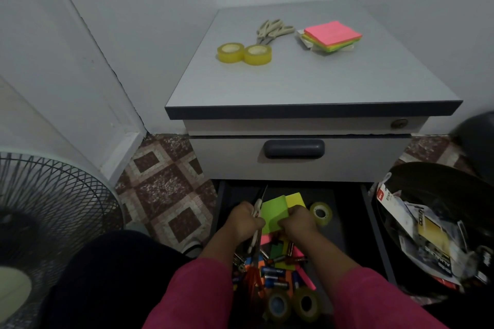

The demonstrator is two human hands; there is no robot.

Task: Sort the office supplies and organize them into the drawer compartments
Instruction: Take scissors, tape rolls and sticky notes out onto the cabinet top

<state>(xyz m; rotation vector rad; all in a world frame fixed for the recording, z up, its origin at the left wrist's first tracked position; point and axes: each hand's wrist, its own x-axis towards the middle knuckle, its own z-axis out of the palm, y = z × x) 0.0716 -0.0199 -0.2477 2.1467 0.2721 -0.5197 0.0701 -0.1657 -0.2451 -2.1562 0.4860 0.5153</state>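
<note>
Grey drawer cabinet with dark-edged top (315,88) against the wall; its low dark drawer (344,222) is pulled open, both hands inside.

Black wire-guard fan (48,211) well off beyond the left hand's fingers. Round dark bin of torn packaging (433,238) well off beyond the right hand's fingers.

On the cabinet top, far beyond the fingertips: a stack of neon sticky notes, pink on top (332,35); two rolls of clear yellowish tape (244,54), touching each other; beige-handled scissors (272,29) just behind the rolls.

Left hand (244,219), magenta sleeve: fingers curled round a pair of scissors with pale handles (258,208), blades pointing away past the knuckles.

Right hand (299,222): fingers curled, pinching the near edge of a bright green sticky-note pad (274,212). A yellow pad (295,199) lies just past those fingers, partly under the green one.

One clear tape roll (320,212) stands tilted just right of the right fingers.

Below both wrists: a heap of batteries, pink and green notes and orange-handled scissors (275,267); then two more tape rolls (292,303) side by side under the forearms.
</note>
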